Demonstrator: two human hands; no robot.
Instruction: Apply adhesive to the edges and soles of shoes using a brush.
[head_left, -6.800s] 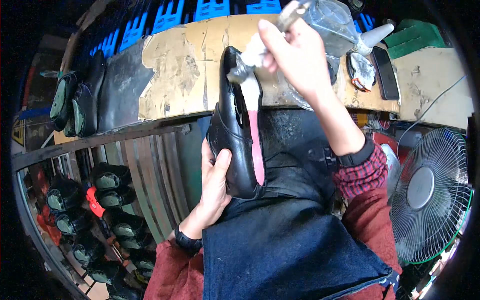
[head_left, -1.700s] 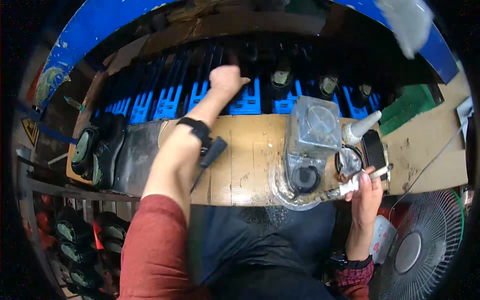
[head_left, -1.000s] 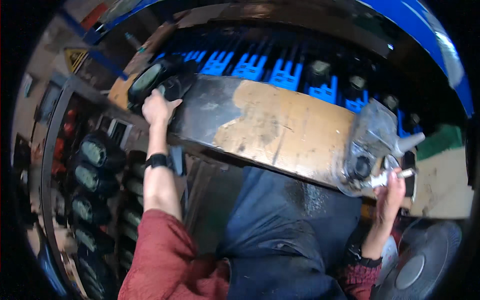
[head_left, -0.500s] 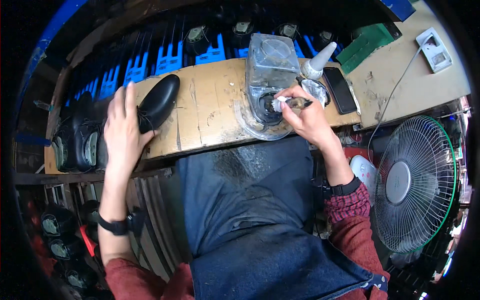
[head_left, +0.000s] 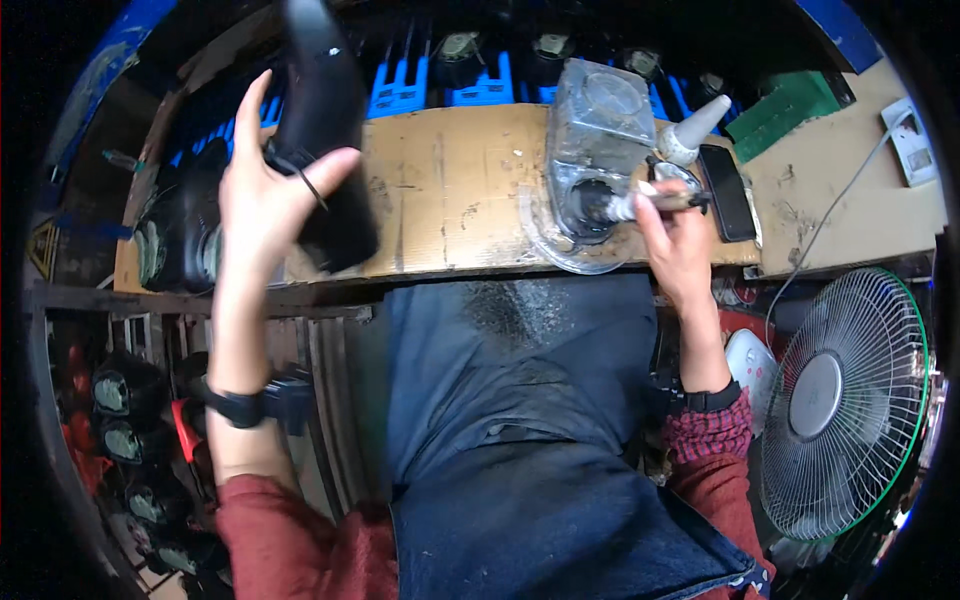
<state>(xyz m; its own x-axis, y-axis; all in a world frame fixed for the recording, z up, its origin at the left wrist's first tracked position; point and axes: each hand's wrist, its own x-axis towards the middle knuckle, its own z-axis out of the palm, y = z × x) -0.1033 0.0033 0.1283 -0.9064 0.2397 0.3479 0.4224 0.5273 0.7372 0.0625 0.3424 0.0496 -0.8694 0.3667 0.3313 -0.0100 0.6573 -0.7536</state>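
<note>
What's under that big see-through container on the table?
Part of a clear round dish peeks out to the left and front of the see-through container, with brown cardboard showing beside it. The container covers the dish's middle, so I can't tell what's there.

Bare left hand (head_left: 258,210) soft; glossy black leather shoe (head_left: 325,105) in it motion-blurred, pale glare at far end. Bare right hand (head_left: 680,245) slightly smeared. Tan cardboard bench top (head_left: 450,200) between hands well lit, deep shadow beyond. Fisheye-bent edges, black rim.
</note>
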